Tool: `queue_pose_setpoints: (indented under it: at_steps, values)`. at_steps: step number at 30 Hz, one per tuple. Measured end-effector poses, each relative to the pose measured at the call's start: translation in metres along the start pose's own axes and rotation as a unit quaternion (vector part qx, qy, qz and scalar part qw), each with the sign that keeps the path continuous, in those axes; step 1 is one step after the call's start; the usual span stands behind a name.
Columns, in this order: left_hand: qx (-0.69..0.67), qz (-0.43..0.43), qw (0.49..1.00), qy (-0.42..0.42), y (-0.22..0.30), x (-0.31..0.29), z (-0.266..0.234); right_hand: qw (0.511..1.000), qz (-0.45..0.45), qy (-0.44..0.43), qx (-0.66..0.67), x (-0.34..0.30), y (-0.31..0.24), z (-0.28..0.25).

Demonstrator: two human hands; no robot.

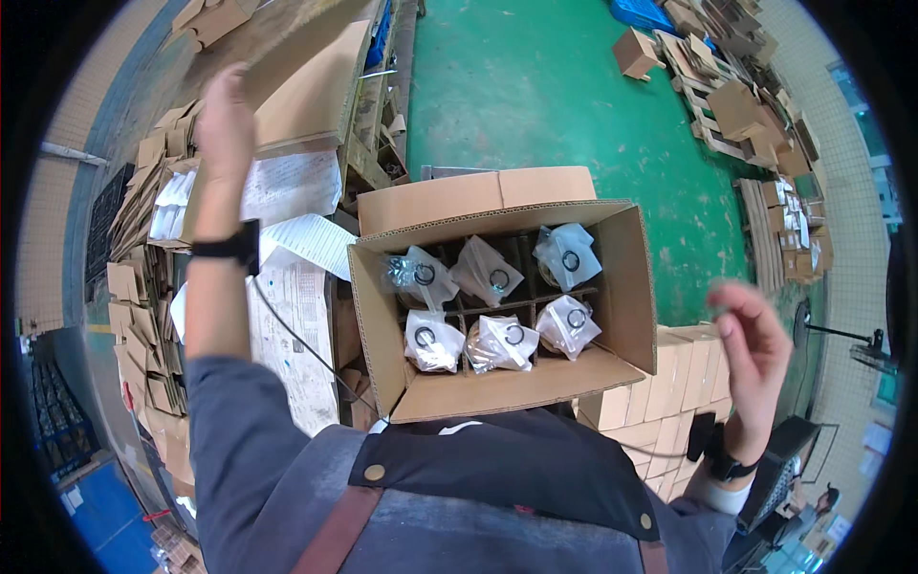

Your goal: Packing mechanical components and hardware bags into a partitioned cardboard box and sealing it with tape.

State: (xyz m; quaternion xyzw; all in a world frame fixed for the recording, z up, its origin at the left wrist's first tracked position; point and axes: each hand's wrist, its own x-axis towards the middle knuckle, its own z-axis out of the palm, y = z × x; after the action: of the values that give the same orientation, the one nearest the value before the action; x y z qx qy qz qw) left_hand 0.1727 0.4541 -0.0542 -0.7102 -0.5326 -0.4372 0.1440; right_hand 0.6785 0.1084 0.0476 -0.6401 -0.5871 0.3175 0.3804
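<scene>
My left hand (227, 129) is raised at the upper left, blurred, with its fingers closed at the near end of a brown cardboard sheet (301, 43). Off to the right, my right hand (755, 344) hangs in the air, fingers loosely bent and thumb apart, with nothing visible in it. In front of my body stands an open cardboard carton (502, 389), its flaps spread. Dark dividers split it into compartments. Several clear plastic bags (571, 256) sit on top of round items there, each showing a black ring (425, 336). What lies beneath the bags is mostly hidden.
Printed papers (296, 316) cover the surface left of the carton. Flattened cardboard pieces (143, 325) are piled farther left. Stacked brown boxes (679, 378) stand at the right, below my right hand. Wooden pallets with cardboard (703, 105) line the far right of the green floor (507, 86).
</scene>
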Motion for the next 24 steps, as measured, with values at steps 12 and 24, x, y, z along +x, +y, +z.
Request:
queue_pose_setpoints:
  at_steps: [12,24]
  values:
    - [-0.418,0.11,0.89,-0.142,0.207,-0.046,-0.223,0.9,-0.25,-0.229,-0.273,0.059,-0.117,0.02]
    - [-0.313,0.01,0.81,-0.496,0.222,-0.086,-0.216,0.802,-0.352,-0.23,-0.424,0.042,0.022,0.096]
